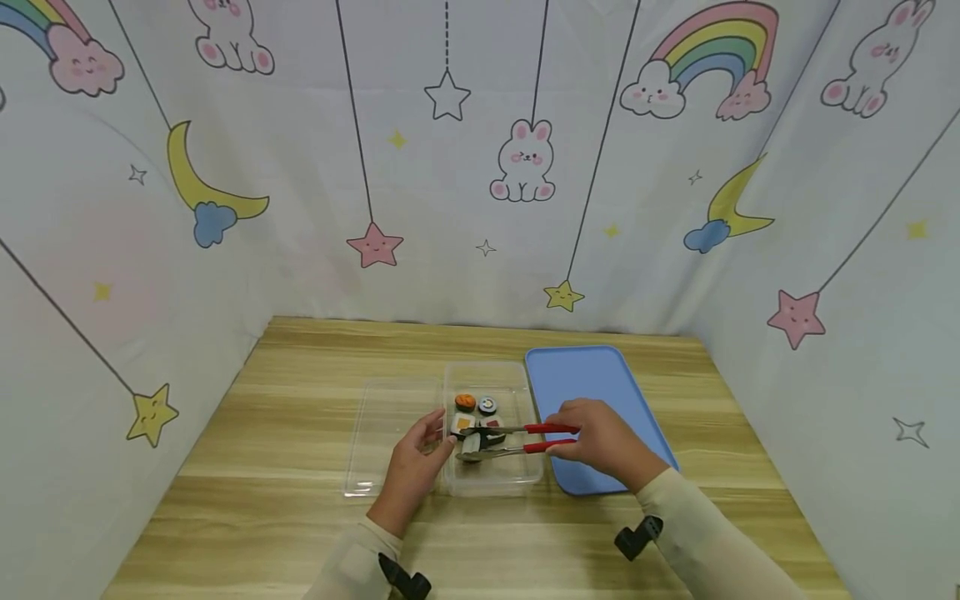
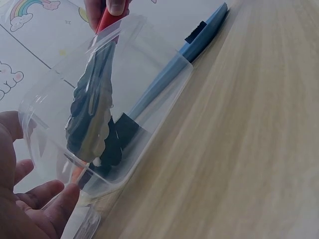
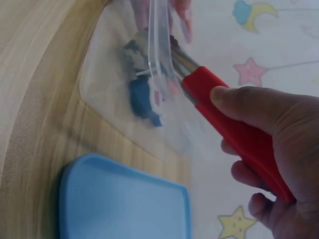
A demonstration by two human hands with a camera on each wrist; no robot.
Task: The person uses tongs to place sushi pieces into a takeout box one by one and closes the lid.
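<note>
My right hand (image 1: 603, 437) grips the red handles of a pair of metal tongs (image 3: 234, 129), which reach leftward into a clear plastic box (image 1: 495, 475). The scalloped tong tips (image 2: 89, 124) are spread around a white-and-dark toy sushi piece (image 1: 471, 443) near the box's left side; whether they squeeze it I cannot tell. Just behind lie an orange-topped piece (image 1: 465, 402), a round roll (image 1: 487, 405), a white piece with a yellow centre (image 1: 462, 423) and a piece with a dark red centre (image 1: 492, 422). My left hand (image 1: 414, 462) rests its loosely extended fingers against the box's left wall.
A blue tray (image 1: 577, 375) lies right of the box, partly under my right hand. To the left, a clear lid (image 1: 375, 417) lies flat on the wooden table (image 1: 315, 350), partly behind my left hand. A printed white curtain (image 1: 465, 283) surrounds the table's back and sides.
</note>
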